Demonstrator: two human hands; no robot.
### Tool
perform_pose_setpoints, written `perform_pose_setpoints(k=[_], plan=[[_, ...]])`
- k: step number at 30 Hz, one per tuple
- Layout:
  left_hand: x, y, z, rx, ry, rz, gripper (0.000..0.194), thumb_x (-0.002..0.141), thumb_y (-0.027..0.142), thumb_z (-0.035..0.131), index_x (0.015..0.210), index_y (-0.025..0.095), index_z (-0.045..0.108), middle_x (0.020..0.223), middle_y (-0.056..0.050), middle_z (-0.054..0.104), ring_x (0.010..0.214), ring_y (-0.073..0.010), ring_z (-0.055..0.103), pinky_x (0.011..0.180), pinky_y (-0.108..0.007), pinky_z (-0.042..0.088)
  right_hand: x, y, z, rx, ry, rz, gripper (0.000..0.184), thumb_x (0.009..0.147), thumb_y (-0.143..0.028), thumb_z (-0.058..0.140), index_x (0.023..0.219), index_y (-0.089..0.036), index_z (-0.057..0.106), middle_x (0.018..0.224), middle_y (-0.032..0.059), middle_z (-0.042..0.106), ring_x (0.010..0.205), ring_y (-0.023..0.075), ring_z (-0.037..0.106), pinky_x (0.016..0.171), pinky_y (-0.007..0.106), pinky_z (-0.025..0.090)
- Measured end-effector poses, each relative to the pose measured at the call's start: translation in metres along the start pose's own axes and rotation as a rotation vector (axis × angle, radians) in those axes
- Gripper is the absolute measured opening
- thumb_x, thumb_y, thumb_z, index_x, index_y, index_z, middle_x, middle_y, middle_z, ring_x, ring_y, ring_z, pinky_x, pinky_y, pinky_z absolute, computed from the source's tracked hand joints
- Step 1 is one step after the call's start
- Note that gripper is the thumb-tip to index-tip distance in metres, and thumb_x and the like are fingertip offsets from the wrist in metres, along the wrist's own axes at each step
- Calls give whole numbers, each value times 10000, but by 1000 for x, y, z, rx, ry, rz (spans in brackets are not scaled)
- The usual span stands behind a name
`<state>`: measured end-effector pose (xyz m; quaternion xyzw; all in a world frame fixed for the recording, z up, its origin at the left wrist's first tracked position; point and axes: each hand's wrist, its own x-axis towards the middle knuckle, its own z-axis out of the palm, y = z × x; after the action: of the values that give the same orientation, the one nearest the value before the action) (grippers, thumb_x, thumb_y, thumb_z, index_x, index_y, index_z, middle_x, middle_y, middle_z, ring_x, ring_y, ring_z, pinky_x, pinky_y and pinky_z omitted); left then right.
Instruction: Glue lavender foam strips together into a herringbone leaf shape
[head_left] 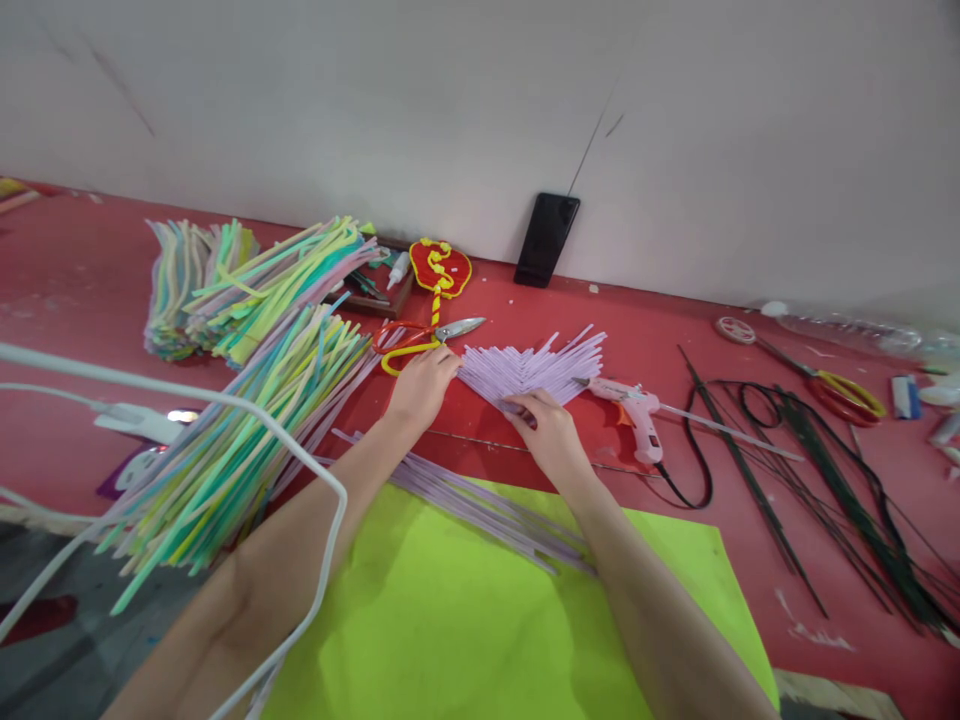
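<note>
A flat, fan-shaped piece of lilac pipe cleaners (pixel 534 368), laid in a V pattern, lies on the red table. My left hand (pixel 426 385) has its fingertips closed at the left edge of this piece. At its lower point, the thumb and fingers of my right hand (pixel 549 428) pinch it; the fingers partly hide the spot. Just right of the piece sits a pink glue gun (pixel 637 412), its nozzle towards the pipe cleaners. Scissors with red and yellow handles (pixel 424 342) lie beyond my left hand. Loose lilac pipe cleaners (pixel 487 505) rest below my wrists on a yellow-green sheet (pixel 480 610).
Bundles of multicoloured pipe cleaners (pixel 277 410) cover the left side. A white cable (pixel 300 440) loops across my left forearm. A black phone (pixel 547 240) leans against the wall. On the right are more scissors (pixel 832 390), dark green stems (pixel 757 480) and a plastic bottle (pixel 847 328).
</note>
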<state>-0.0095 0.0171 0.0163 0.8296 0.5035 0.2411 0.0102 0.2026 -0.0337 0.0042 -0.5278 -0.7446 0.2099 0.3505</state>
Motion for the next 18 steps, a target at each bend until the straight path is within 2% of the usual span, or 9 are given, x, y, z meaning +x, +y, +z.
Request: perform_pose_setpoints(k=[3,6,9,14,18], plan=[[0,7,-3,40,32,41,190,904,124,494,1047,162,612,1040,-75,643,975,-205,602,866,-335,466,0,-3,-4,-8,19,-5,199,864,-243,515,936,-201,696,861,58,632,762,177,611,740,312,499],[0,14,-2,2,18,72,213,920,133,459,1075,154,604,1088,-85,645,1013,-208,605,896,-354,471,-1,-4,-13,-42,96,-23,221,885,-257,484,914,-209,697,876,59,656,811,184,617,775,319,489],[0,20,3,-61,-10,155,275,940,179,426,1181,155,555,1234,-99,598,1143,-208,560,990,-370,433,-2,-5,-24,-71,153,-24,205,877,-258,497,898,-199,692,877,60,661,814,181,619,760,307,487],[-7,32,5,-48,-226,338,481,967,379,380,1395,160,367,1486,-111,360,1398,-229,282,1143,-414,223,-5,-4,-26,-97,112,8,125,839,-250,563,845,-197,676,803,40,643,705,162,599,714,297,491],[-12,39,5,-42,-356,366,582,967,469,326,1463,174,246,1531,-98,262,1427,-221,203,1159,-407,135,-6,-2,-18,-98,55,1,74,812,-208,590,828,-200,662,806,38,638,729,172,602,740,314,491]])
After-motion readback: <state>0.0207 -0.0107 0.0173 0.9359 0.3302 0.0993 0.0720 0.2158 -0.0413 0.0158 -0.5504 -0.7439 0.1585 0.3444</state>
